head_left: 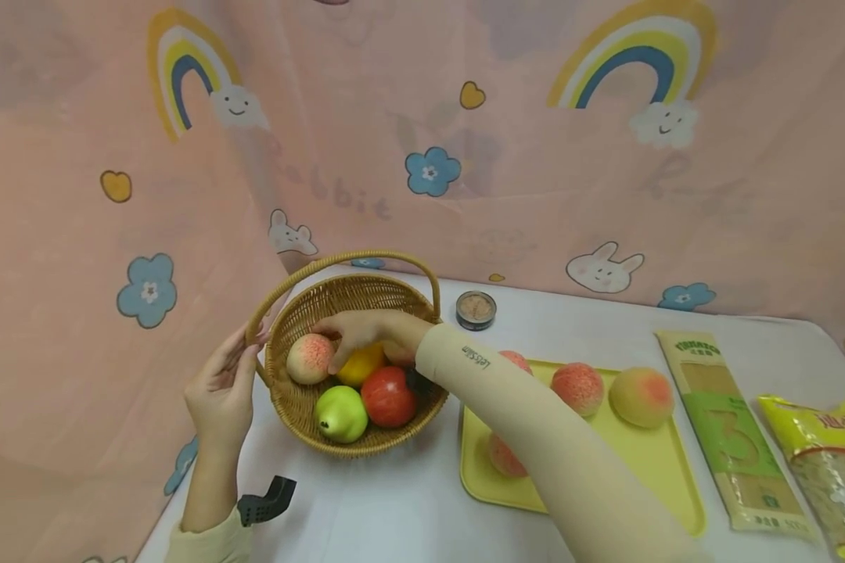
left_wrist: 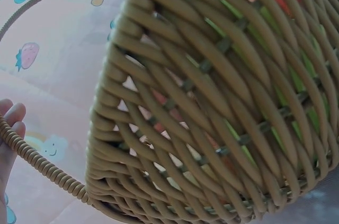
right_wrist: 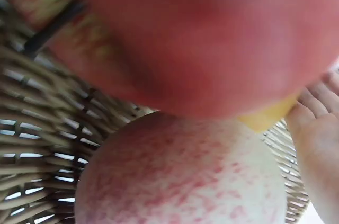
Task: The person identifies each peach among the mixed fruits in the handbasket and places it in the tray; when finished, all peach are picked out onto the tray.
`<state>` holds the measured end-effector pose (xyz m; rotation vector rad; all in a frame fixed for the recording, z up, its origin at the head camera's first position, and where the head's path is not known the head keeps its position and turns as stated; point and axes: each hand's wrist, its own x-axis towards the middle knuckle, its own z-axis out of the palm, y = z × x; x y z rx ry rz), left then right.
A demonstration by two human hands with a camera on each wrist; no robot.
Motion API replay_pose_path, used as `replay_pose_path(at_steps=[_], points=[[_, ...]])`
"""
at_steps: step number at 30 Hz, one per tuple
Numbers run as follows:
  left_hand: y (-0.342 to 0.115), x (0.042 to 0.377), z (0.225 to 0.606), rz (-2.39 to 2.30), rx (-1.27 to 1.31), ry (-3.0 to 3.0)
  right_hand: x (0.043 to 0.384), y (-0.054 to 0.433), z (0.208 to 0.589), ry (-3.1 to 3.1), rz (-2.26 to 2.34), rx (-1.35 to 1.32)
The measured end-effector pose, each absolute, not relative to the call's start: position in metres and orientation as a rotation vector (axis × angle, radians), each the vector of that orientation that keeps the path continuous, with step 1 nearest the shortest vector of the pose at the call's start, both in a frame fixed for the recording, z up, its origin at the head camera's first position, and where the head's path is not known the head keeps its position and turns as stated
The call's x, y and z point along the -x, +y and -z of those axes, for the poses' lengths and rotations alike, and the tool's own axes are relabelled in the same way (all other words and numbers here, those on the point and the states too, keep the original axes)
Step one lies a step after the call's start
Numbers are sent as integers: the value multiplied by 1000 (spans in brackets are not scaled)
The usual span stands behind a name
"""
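A wicker basket (head_left: pixel 366 447) with an arched handle stands at the left of the table. My left hand (head_left: pixel 220 391) grips the handle's left side; its fingertips (left_wrist: pixel 16 113) also show in the left wrist view. Inside the basket, my right hand (head_left: pixel 366 332) pinches a pale pink peach (head_left: pixel 310 359) between thumb and fingers. Beside that hand lie a yellow fruit (head_left: pixel 361 365), a red apple (head_left: pixel 389 396) and a green pear-shaped fruit (head_left: pixel 341 414). In the right wrist view another peach (right_wrist: pixel 180 176) sits against the apple (right_wrist: pixel 222 38); my forearm hides it from the head view.
A yellow tray (head_left: pixel 648 485) with several peaches lies right of the basket, partly under my right sleeve. Behind it stands a small round container (head_left: pixel 476 310). A green-labelled flat pack (head_left: pixel 732 438) and a yellow-topped bag (head_left: pixel 831 469) lie at far right. Patterned cloth hangs behind.
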<state>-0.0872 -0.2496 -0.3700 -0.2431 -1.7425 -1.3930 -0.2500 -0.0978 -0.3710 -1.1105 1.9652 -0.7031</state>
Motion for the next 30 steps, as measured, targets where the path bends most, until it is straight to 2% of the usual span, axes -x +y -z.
replay_pose_path(at_steps=[5, 21, 30], points=[[-250, 86, 369, 1406, 247, -1743, 246, -101, 377, 1999, 742, 1047], [-250, 86, 370, 1420, 237, -1728, 242, -108, 382, 2161, 713, 1289], [-251, 86, 370, 1378, 219, -1743, 238, -112, 377, 2182, 636, 1316]])
